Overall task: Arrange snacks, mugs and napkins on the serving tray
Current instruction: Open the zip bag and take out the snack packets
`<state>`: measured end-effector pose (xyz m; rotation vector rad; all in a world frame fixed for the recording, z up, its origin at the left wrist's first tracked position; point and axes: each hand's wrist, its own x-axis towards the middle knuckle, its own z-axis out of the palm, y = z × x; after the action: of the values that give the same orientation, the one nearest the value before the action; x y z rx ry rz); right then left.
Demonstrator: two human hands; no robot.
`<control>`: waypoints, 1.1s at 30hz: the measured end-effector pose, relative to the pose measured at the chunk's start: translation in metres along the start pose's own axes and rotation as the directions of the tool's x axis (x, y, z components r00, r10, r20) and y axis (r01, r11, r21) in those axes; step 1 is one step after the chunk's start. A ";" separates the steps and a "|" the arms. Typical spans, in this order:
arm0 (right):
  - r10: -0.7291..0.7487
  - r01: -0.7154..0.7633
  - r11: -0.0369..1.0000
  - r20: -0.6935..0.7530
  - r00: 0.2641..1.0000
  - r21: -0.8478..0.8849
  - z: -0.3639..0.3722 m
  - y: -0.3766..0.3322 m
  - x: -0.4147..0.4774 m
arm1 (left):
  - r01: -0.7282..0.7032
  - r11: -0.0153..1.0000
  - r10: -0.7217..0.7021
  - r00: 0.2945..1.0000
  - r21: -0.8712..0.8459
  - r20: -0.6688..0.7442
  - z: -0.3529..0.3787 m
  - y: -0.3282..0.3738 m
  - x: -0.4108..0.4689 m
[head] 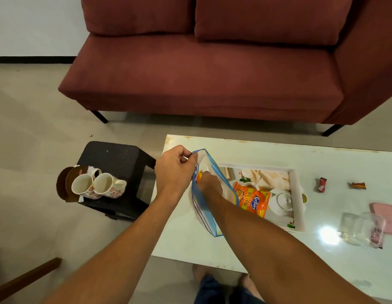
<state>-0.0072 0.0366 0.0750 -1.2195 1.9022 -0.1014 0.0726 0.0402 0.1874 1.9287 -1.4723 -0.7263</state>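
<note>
A clear plastic bag with a blue edge [209, 224] stands at the left end of the white serving tray [298, 194]. My left hand [175, 170] pinches the bag's top rim and holds it open. My right hand [209, 185] reaches down inside the bag; its fingers are hidden, so I cannot tell whether they hold anything. An orange snack packet [252, 199] lies in the tray next to the bag. Two floral mugs [98, 186] lie tilted on a black stool [124, 159] to the left, beside brown coasters and a white napkin.
The tray sits on a glossy white low table [322, 260]. Two small wrapped sweets [322, 184] lie right of the tray, then a clear jar on its side [361, 230] and a pink lid [385, 216]. A red sofa [201, 73] stands behind the table. My feet are below the table's edge.
</note>
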 end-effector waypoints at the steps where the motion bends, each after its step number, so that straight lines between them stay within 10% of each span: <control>1: -0.016 0.016 1.000 -0.003 1.000 -0.014 0.001 -0.005 -0.001 | -0.006 0.999 0.008 1.000 0.035 -0.030 -0.002 -0.002 0.003; 10: -0.403 0.364 0.896 -0.124 0.907 -0.253 -0.080 -0.059 -0.087 | 0.103 0.971 -0.067 0.983 0.214 -0.171 -0.027 -0.006 0.035; 15: -0.285 0.297 0.945 -0.098 0.953 0.138 -0.175 -0.020 -0.114 | 0.096 0.953 -0.045 0.983 0.286 -0.180 -0.034 -0.015 0.041; 22: 0.095 -0.007 0.760 -0.101 0.990 0.650 -0.164 0.091 -0.029 | 0.066 0.950 -0.026 0.991 0.305 -0.132 -0.029 -0.033 0.044; 33: 0.350 -0.391 0.613 0.207 0.914 0.687 -0.049 0.148 0.071 | -0.039 0.968 0.073 0.989 0.249 -0.128 -0.002 -0.056 0.040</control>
<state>-0.1570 0.0413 -0.0075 -0.2699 1.7541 -0.5371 0.1198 0.0132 0.1450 2.0645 -1.5845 -0.3913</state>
